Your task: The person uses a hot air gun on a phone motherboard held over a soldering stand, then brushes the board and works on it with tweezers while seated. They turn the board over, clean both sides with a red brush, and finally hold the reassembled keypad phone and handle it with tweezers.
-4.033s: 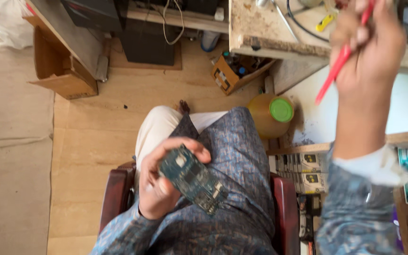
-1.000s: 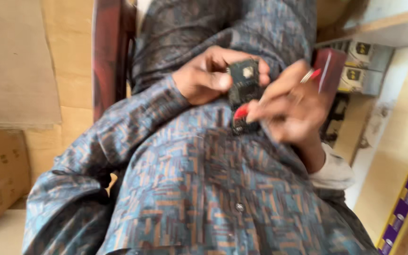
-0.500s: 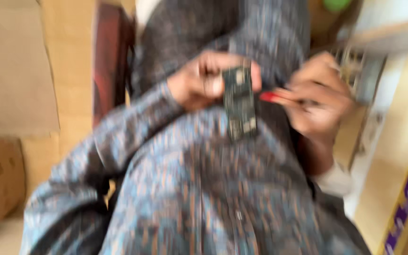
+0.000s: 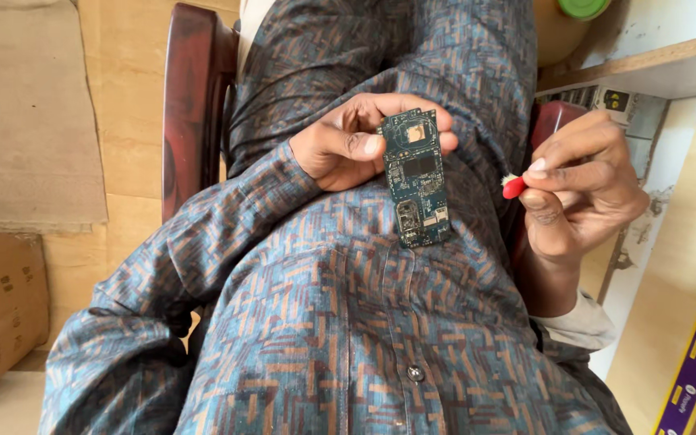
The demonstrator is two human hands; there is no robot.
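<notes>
My left hand (image 4: 348, 141) grips a small dark blue circuit board (image 4: 415, 177) by its upper end, holding it upright over my patterned shirt. The board's chips and metal shields face the camera. My right hand (image 4: 577, 193) is to the right of the board, a short gap away, with its fingers pinched on a thin red tool (image 4: 513, 187) whose white-tipped red end points toward the board. Most of the tool is hidden inside the hand.
I sit in a dark red wooden chair (image 4: 187, 105). A wooden shelf edge (image 4: 638, 60) and a jar with a green lid (image 4: 583, 8) are at the upper right. Cardboard boxes (image 4: 2, 306) lie on the floor at the left. Small printed boxes (image 4: 614, 101) sit under the shelf.
Four seconds ago my right hand was raised high with the red tool. It came down to the board, touched it a second ago, and has now drawn off to the right.
</notes>
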